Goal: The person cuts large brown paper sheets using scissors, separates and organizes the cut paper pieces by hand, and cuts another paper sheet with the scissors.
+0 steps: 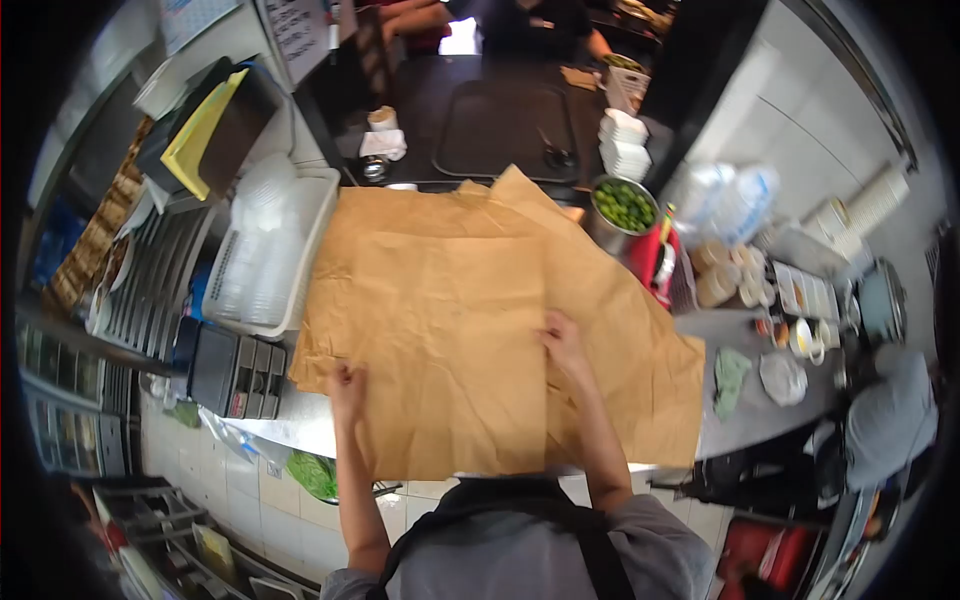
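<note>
A rectangular sheet of brown kraft paper (450,350) spreads flat before me, its near edge reaching my apron. Beneath it lie larger, creased brown paper sheets (630,350) that fan out to the right and hang over the counter's front edge. My left hand (348,388) is closed at the sheet's left edge, fingers curled around the paper. On the opposite side, my right hand (562,338) pinches the right edge, a little farther from my body. Both hands' fingertips are partly hidden by the curl of the fingers.
A white basket (318,240) of clear plastic containers and a dark compartment box (258,378) stand left. A metal pot of green limes (625,207) sits at the back right. Rightward are tubs (715,280), a green cloth (731,382) and a dark tray (505,130) behind.
</note>
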